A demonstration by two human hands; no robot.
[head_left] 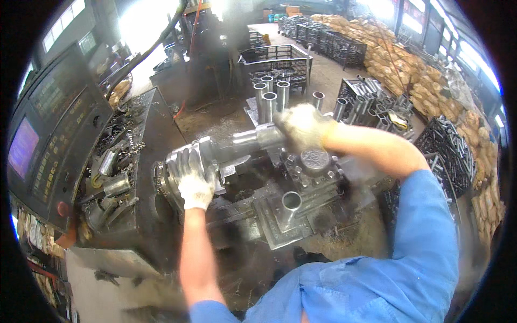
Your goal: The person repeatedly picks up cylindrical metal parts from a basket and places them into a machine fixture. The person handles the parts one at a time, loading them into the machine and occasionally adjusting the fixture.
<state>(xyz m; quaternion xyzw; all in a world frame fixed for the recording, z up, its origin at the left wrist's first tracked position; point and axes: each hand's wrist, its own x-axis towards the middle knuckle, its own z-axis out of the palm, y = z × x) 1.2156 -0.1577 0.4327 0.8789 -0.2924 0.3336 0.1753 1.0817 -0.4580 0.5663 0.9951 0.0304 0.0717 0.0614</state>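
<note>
My left hand (pixel 194 182), in a pale glove with darkened fingers, lies with its fingers stretched over the round metal chuck (pixel 203 153) of a lathe. From the chuck a shiny metal tube (pixel 245 141) runs to the right. My right hand (pixel 306 126), also gloved, is closed at the tube's right end; its fingers are partly blurred and cover that end. Just below my right hand sits a bolted tool post (pixel 314 160). A short tube (pixel 291 203) stands upright on the slide (pixel 277 229) nearer to me.
At left is a control panel (pixel 51 140) with a lit screen, beside a chip-strewn ledge (pixel 116 185). Several upright tubes (pixel 269 105) stand behind my right hand. Wire bins (pixel 280 59) of metal parts and stacked sacks (pixel 398 70) line the back and right.
</note>
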